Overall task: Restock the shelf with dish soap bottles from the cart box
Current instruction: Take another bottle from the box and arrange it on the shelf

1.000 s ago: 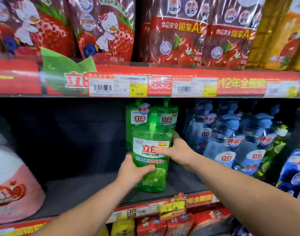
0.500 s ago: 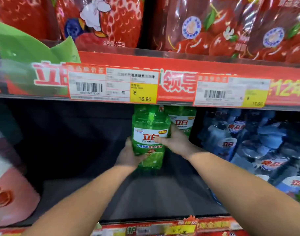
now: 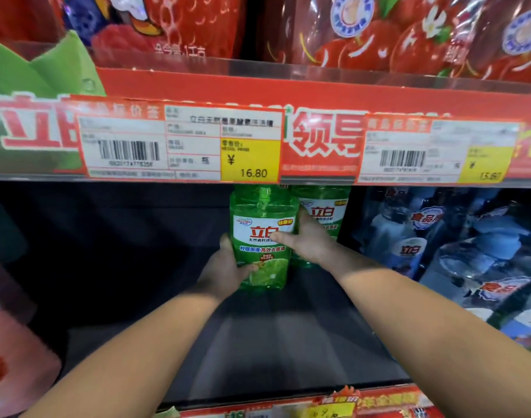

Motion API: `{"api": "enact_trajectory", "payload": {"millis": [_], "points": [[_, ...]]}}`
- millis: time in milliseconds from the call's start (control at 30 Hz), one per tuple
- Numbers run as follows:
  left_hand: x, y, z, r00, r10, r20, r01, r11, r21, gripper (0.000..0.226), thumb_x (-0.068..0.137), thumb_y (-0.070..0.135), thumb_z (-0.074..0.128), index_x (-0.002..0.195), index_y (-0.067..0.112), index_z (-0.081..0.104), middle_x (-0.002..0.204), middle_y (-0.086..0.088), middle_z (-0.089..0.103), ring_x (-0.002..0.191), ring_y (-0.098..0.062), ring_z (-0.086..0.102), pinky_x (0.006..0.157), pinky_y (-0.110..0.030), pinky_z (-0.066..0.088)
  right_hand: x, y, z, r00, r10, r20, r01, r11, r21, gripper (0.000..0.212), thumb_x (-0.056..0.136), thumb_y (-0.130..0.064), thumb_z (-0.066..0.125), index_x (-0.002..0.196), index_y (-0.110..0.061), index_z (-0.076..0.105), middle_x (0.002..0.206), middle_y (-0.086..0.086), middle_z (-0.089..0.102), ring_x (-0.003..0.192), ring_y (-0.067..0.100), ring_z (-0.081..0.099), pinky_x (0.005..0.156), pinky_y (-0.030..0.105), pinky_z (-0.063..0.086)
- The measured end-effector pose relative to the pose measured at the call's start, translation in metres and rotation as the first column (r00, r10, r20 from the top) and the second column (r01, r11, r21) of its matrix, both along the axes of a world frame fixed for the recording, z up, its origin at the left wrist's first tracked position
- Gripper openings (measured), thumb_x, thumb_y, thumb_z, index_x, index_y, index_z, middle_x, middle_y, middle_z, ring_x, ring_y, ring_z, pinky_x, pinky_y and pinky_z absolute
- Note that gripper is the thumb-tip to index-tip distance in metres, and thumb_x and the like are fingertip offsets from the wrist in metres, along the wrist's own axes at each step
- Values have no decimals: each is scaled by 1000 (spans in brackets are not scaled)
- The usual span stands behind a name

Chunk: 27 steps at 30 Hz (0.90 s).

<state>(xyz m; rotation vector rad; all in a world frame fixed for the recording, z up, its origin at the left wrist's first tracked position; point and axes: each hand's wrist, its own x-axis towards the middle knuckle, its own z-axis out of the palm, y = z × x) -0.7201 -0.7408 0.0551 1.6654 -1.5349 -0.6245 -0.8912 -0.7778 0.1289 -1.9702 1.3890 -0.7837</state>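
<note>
The green dish soap bottle (image 3: 262, 236) stands upright well back in the shelf bay. Its white label with red characters faces you, and its pump top reaches up behind the red price strip (image 3: 198, 86) of the shelf above. You hold it from both sides. Your left hand (image 3: 225, 267) takes the lower left of the bottle, its grip closed round it with the thumb laid across the lime picture at the bottom of the label. Your right hand (image 3: 306, 239) takes the right side higher up, its grip also closed on the bottle, thumb pressed flat over the label's middle. You cannot tell from here whether the base already rests on the dark shelf board (image 3: 288, 342) or sits just above it.

Just behind it and to its right stands a second green bottle (image 3: 324, 212) of the same kind, partly hidden by your right hand. Further right, packed close together, are the blue bottles (image 3: 439, 236). To the left, the bay is dark, with a pink pack (image 3: 13, 342) at the far left edge.

On the price strip, a white and yellow price tag (image 3: 179, 143) reads 16.80, directly above the bottle. Another tag (image 3: 433, 152) sits to its right, its figures blurred. Red strawberry-printed bags (image 3: 379, 31) fill the shelf above.
</note>
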Motion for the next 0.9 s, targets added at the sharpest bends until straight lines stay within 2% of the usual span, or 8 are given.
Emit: {"api": "enact_trajectory", "payload": {"millis": [133, 233, 300, 433, 567, 667, 767, 900], "points": [[0, 2, 7, 999, -6, 44, 4, 998, 62, 65, 78, 25, 73, 126, 16, 30, 115, 0, 63, 101, -16, 59, 84, -29, 46, 3, 5, 3, 999, -40, -17, 41, 999, 30, 61, 82, -27, 71, 134, -13, 42, 131, 7, 57, 121, 24, 52, 89, 23, 35], [3, 7, 13, 992, 5, 126, -19, 994, 109, 68, 76, 37, 71, 127, 16, 32, 120, -6, 60, 110, -24, 57, 89, -33, 46, 2, 15, 7, 996, -65, -69, 66, 998, 17, 55, 83, -31, 70, 129, -12, 48, 130, 6, 58, 120, 22, 53, 86, 19, 35], [4, 13, 18, 988, 13, 155, -31, 993, 118, 66, 77, 40, 69, 127, 14, 35, 124, -10, 57, 114, -27, 55, 90, -34, 46, -2, 25, 9, 992, -63, -109, 63, 998, -6, 55, 83, -32, 69, 130, -12, 47, 133, 6, 57, 122, 22, 52, 90, 19, 36], [1, 27, 23, 973, 21, 231, -48, 992, 113, 61, 79, 45, 65, 127, 19, 38, 125, -10, 55, 115, -27, 54, 90, -34, 47, -12, 49, 12, 950, -61, -305, 52, 998, -37, 70, 87, -39, 62, 144, -12, 31, 150, 8, 38, 135, 24, 38, 107, 26, 30], [-4, 46, 30, 934, 22, 356, -77, 987, 140, 64, 80, 49, 60, 132, 23, 33, 125, -10, 49, 114, -29, 53, 93, -36, 46, -17, 71, 16, 853, -60, -518, 61, 998, -14, 79, 90, -46, 54, 151, -14, 14, 156, 12, 24, 141, 28, 28, 112, 31, 28], [-5, 71, 35, 870, 25, 492, -94, 989, 117, 65, 79, 54, 58, 132, 24, 35, 129, -8, 48, 118, -32, 48, 93, -37, 43, -19, 91, 17, 796, -19, -605, 13, 1000, -15, 78, 90, -47, 54, 149, -14, 17, 154, 13, 27, 139, 29, 32, 111, 35, 32], [-6, 99, 38, 724, 19, 689, -93, 993, 71, 66, 80, 59, 54, 131, 22, 37, 130, -6, 46, 121, -30, 44, 95, -38, 39, -21, 109, 18, 731, 0, -683, -49, 997, -52, 75, 89, -49, 55, 146, -13, 22, 147, 14, 39, 132, 31, 41, 105, 40, 40], [-8, 134, 44, 620, 5, 785, -98, 993, 70, 71, 81, 61, 51, 135, 18, 35, 136, -8, 42, 126, -31, 39, 98, -44, 36, -23, 137, 18, 687, 27, -726, -101, 993, -59, 71, 87, -51, 56, 143, -16, 28, 141, 12, 44, 128, 31, 45, 102, 41, 42]]}}
